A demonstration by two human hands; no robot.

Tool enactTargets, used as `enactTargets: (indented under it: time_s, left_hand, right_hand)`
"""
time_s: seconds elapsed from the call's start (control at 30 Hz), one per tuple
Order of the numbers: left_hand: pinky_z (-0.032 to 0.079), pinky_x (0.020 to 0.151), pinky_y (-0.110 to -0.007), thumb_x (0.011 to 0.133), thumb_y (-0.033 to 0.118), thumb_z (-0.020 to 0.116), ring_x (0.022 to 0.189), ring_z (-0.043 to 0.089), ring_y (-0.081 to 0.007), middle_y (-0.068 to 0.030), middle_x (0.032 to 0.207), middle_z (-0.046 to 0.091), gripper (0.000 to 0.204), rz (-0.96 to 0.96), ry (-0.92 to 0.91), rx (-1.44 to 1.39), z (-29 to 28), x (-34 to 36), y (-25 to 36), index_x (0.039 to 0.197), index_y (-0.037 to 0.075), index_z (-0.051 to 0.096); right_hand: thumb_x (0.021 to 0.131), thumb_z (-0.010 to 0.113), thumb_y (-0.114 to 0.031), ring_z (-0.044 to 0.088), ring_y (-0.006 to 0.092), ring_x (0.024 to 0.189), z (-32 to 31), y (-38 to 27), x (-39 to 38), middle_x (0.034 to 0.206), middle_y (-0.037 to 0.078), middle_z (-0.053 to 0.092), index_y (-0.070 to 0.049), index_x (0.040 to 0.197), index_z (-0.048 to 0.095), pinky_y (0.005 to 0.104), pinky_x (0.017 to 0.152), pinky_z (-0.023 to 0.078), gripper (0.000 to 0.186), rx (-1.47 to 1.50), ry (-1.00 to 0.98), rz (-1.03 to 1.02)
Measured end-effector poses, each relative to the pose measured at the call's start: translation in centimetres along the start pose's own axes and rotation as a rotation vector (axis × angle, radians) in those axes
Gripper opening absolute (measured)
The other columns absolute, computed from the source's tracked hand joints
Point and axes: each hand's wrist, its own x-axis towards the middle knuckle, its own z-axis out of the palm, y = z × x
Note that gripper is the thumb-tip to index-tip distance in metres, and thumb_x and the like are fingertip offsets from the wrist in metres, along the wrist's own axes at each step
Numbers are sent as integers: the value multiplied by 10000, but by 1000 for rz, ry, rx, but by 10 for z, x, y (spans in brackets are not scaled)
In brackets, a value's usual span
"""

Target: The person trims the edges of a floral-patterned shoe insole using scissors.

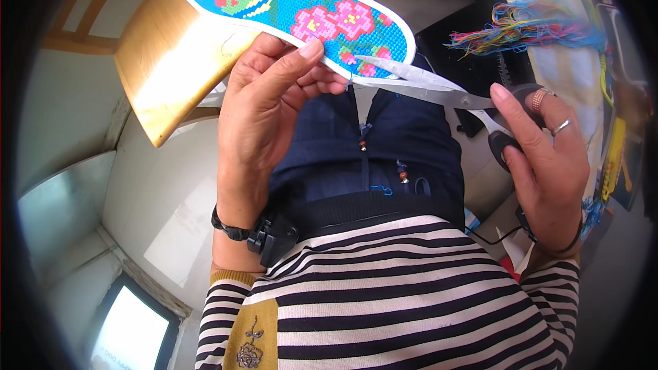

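My left hand (274, 85) pinches the lower edge of an embroidered shoe insole (274, 10), thumb on top and fingers beneath. The insole is blue with a white border, pink flowers and a yellow, green and red bird; its far left end is cut off by the picture's top edge. In my right hand (548, 151) is a pair of scissors (445, 92) with dark handles. The scissor blades stand apart, one lying over the insole's face and the other by its lower edge. A short blue thread (350, 83) hangs at that edge between the blades and my left fingertips.
A bundle of multicoloured threads (524, 31) lies at the upper right, on a pale surface. To the left stands a wooden chair or board (161, 68). A loose blue thread scrap (381, 190) rests on my dark trousers. A lit screen (133, 329) shows at the lower left.
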Motion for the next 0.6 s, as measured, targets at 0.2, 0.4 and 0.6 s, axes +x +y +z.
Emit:
enactTargets:
  time_s: [0.2,0.4,0.6]
  left_hand:
    - [537,737,-312,884,126,602,781,655,-192,-124,931,664,231,19,-19,9,5,-2,0,1063,-17,571]
    - [535,743,-310,885,119,596,788,647,-184,-123,944,660,233,23,-19,5,5,-2,-1,1072,-18,573]
    - [532,739,-309,885,121,595,780,641,-175,-117,939,659,226,18,-16,10,5,-1,-2,1064,-16,575]
  right_hand:
    - [584,591,174,549,295,949,2,3,8,1046,163,531,-79,1199,614,315,841,439,665,-9,19,-46]
    - [595,594,173,553,303,956,0,2,9,1061,166,534,-86,1203,612,313,850,437,661,-5,16,-21]
    - [619,598,170,553,302,978,-4,5,9,1082,166,533,-94,1210,607,317,853,438,647,-48,3,24]
